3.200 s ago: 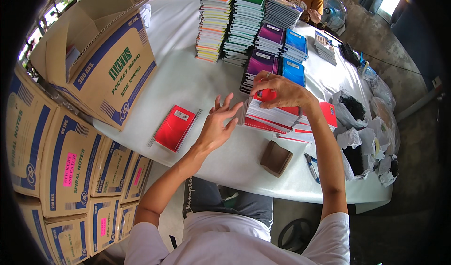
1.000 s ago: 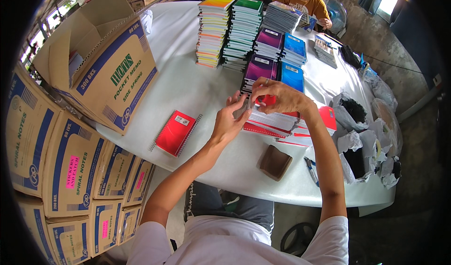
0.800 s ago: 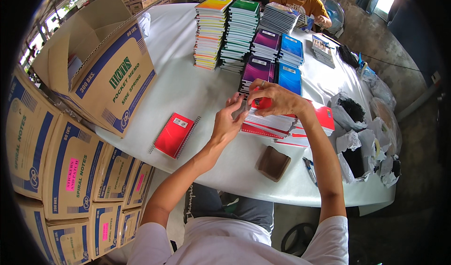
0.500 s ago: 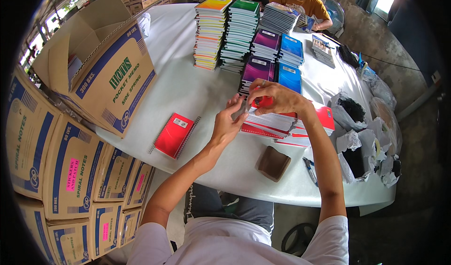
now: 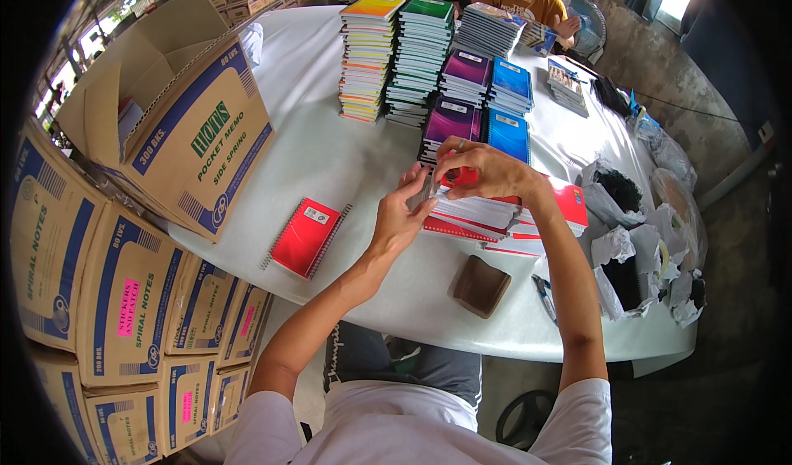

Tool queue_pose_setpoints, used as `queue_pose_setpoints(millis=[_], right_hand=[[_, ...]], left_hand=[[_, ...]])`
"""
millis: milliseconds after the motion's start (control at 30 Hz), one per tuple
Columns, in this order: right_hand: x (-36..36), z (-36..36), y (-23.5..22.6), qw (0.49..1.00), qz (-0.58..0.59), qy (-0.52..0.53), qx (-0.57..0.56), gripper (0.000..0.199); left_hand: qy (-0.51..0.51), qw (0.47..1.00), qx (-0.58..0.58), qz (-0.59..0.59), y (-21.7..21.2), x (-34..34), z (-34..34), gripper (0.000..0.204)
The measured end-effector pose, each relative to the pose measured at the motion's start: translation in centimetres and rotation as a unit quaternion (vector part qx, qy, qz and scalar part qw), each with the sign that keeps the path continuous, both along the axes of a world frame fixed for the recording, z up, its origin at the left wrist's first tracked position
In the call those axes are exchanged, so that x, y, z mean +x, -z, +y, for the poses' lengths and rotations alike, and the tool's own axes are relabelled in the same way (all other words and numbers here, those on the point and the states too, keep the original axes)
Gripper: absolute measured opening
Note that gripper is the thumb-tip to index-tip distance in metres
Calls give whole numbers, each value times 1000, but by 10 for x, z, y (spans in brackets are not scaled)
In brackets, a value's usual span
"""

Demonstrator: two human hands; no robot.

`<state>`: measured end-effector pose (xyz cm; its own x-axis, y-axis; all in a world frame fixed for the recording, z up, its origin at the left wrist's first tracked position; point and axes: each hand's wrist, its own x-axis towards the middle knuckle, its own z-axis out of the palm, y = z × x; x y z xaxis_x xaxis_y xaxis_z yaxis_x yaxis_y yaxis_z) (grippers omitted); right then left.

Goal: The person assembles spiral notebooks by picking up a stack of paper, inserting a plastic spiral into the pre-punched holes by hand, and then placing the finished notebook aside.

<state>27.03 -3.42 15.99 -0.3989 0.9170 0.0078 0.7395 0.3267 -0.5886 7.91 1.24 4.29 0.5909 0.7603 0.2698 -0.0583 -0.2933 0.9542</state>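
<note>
little has changed over the last second: both hands stay together over the red pile [image 5: 474, 213], and the lone red notebook [image 5: 305, 236] lies where it did, well apart to the left on the white table [image 5: 330, 151]. three seconds back the left hand [image 5: 398, 217] lay flat and open on the table; now it is raised, fingers against the pile's left edge. the right hand [image 5: 487, 170] curls over the top of the pile, pinching a small red item; what it is cannot be told. the hands touch at the fingertips.

an open carton [image 5: 177, 127] sits at the table's left corner, flaps up, with white contents just showing inside. closed cartons [image 5: 107, 300] are stacked below it. to the right, crumpled bags [image 5: 635, 250] hold dark things. colored notebook stacks [image 5: 429, 52] stand behind the pile, and a brown wallet [image 5: 480, 286] lies near the table's front edge.
</note>
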Motion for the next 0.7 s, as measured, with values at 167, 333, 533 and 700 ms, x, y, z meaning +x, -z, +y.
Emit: queue_pose_setpoints(millis=[167, 333, 533, 700], right_hand=[[2, 1, 1, 1000, 4, -9, 20, 27], [5, 2, 3, 999, 8, -13, 28, 26], [5, 1, -1, 1000, 3, 3, 31, 29], [-2, -20, 9, 953, -146, 100, 247, 29]], left_hand=[[-17, 999, 20, -20, 7, 3, 2, 58], [-19, 999, 27, -33, 3, 5, 0, 61], [35, 997, -41, -64, -11, 9, 0, 72], [57, 970, -203, -120, -31, 13, -5, 78]])
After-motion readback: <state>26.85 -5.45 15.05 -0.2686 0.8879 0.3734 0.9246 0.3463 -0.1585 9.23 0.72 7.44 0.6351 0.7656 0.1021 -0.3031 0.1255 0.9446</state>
